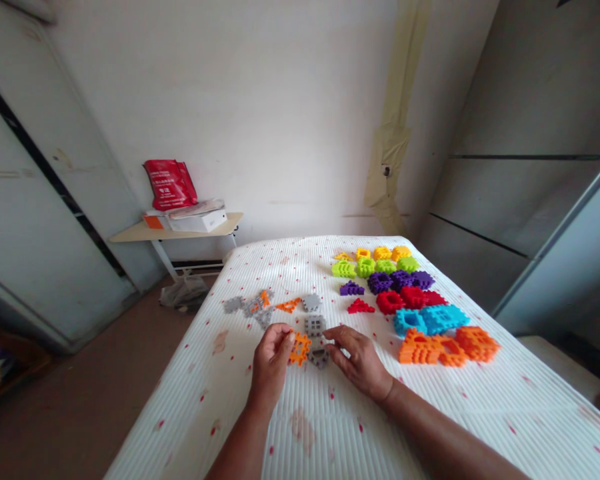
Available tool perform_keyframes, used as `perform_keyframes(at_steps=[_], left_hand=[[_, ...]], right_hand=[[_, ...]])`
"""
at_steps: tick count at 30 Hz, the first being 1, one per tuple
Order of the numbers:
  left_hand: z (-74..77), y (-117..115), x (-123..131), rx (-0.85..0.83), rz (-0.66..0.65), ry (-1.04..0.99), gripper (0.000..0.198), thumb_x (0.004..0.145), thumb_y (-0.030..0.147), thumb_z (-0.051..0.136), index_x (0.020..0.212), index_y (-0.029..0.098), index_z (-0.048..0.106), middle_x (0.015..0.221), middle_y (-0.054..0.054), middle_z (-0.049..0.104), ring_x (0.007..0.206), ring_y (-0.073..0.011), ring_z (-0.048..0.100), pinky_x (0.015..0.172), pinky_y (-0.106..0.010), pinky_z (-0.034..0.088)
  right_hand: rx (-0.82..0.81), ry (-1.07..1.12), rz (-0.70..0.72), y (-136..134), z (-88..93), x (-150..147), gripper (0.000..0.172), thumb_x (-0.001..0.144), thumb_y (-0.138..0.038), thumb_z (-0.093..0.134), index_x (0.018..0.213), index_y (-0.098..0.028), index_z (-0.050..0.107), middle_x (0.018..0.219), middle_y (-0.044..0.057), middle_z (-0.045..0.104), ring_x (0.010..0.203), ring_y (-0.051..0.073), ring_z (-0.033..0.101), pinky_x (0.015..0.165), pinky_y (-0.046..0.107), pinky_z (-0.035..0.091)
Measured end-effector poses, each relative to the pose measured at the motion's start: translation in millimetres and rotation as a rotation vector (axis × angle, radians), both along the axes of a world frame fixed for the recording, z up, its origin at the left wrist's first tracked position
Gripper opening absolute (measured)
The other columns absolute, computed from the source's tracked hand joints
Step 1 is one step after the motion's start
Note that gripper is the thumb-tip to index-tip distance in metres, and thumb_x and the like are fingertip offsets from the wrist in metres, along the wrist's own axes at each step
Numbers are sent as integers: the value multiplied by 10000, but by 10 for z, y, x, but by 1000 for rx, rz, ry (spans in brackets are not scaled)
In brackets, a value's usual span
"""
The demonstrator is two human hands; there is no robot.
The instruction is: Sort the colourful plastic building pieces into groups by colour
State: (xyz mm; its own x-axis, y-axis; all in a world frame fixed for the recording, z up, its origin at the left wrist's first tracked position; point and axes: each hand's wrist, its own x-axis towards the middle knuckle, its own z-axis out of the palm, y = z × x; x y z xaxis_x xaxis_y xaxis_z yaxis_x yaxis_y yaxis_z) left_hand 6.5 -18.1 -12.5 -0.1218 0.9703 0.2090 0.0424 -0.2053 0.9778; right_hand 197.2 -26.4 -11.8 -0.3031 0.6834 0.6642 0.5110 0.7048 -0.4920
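Observation:
My left hand (271, 357) pinches an orange interlocking tile (301, 348) with a window-like opening, between thumb and fingers. My right hand (361, 363) is at the right side of the grey tiles, fingers bent and apart, with nothing visible in them. Just beside its fingertips lies a grey tile with a curved opening (319, 359); whether they touch it I cannot tell. Above that is a grey window tile (314, 325), and farther off a plain grey tile (311, 303). An orange triangle tile (288, 305) and several loose grey tiles (234, 305) lie to the left.
Sorted stacks stand on the right of the padded table (220, 400): yellow (382, 253), green (365, 267), purple (380, 282), red (391, 302), blue (445, 319) and orange (420, 348). A side table (130, 232) with a red bag (170, 185) is against the wall.

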Motion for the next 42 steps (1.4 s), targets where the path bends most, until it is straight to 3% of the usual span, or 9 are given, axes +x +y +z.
perform_keyframes(at_steps=[4, 11, 14, 19, 25, 29, 33, 37, 42], left_hand=[[-22, -39, 65, 74, -47, 83, 173, 792, 343, 557, 845, 178, 562, 744, 12, 581, 687, -127, 539, 652, -220, 433], [6, -96, 148, 129, -107, 171, 154, 800, 320, 548, 847, 180, 591, 778, -10, 608, 734, -147, 569, 683, -230, 443], [6, -109, 166, 118, -137, 152, 172, 784, 324, 571, 878, 180, 588, 784, -17, 613, 731, -150, 581, 673, -234, 454], [-7, -99, 190, 57, -165, 16, 298, 703, 321, 665, 939, 181, 549, 849, -37, 629, 772, -164, 607, 662, -243, 476], [8, -114, 174, -41, -324, -114, 334, 642, 289, 702, 920, 163, 567, 821, -40, 641, 764, -166, 609, 708, -269, 482], [71, -142, 147, -69, -335, -164, 345, 654, 294, 673, 953, 155, 572, 843, -52, 652, 786, -181, 617, 719, -284, 481], [100, -143, 143, -83, -290, -192, 275, 712, 313, 626, 935, 163, 568, 787, -25, 651, 643, -129, 584, 628, -253, 464], [60, -114, 127, -104, -266, -229, 262, 716, 299, 627, 931, 177, 540, 711, 12, 618, 550, -96, 535, 540, -222, 423], [100, -144, 131, -133, -330, -204, 383, 694, 305, 645, 1020, 192, 478, 605, 54, 549, 491, -86, 479, 487, -207, 372]], right_hand=[[-193, 60, 47, -45, -7, -74, 180, 880, -281, 507, 1015, -193, 586, 840, 43, 655, 730, 140, 620, 663, 242, 491], [-306, 129, 20, -55, -19, -115, 105, 808, -208, 557, 908, -188, 582, 717, -5, 621, 619, 118, 573, 579, 212, 459], [-248, 119, -6, -50, -14, -107, 36, 812, -185, 542, 824, -194, 575, 682, -9, 609, 592, 114, 567, 550, 207, 451], [72, 106, -39, -51, 50, -67, 82, 853, -140, 494, 850, -195, 555, 789, 46, 618, 726, 145, 599, 633, 252, 493], [224, 3, -39, -42, 62, -5, 124, 883, -136, 460, 904, -198, 565, 894, 77, 624, 815, 150, 610, 695, 265, 524], [228, -55, -51, -33, 28, 16, 143, 890, -149, 449, 938, -201, 573, 937, 88, 621, 863, 160, 610, 733, 283, 532], [227, -80, -33, -39, 33, -4, 163, 891, -137, 433, 956, -197, 570, 962, 103, 614, 877, 170, 605, 736, 292, 534], [115, -97, 28, -71, 81, -17, 162, 878, -176, 471, 1004, -194, 571, 1069, 118, 589, 976, 194, 575, 810, 328, 509], [39, -150, 53, -122, 194, 28, 341, 807, -331, 602, 1119, -203, 551, 1147, 121, 578, 1009, 238, 541, 849, 404, 457]])
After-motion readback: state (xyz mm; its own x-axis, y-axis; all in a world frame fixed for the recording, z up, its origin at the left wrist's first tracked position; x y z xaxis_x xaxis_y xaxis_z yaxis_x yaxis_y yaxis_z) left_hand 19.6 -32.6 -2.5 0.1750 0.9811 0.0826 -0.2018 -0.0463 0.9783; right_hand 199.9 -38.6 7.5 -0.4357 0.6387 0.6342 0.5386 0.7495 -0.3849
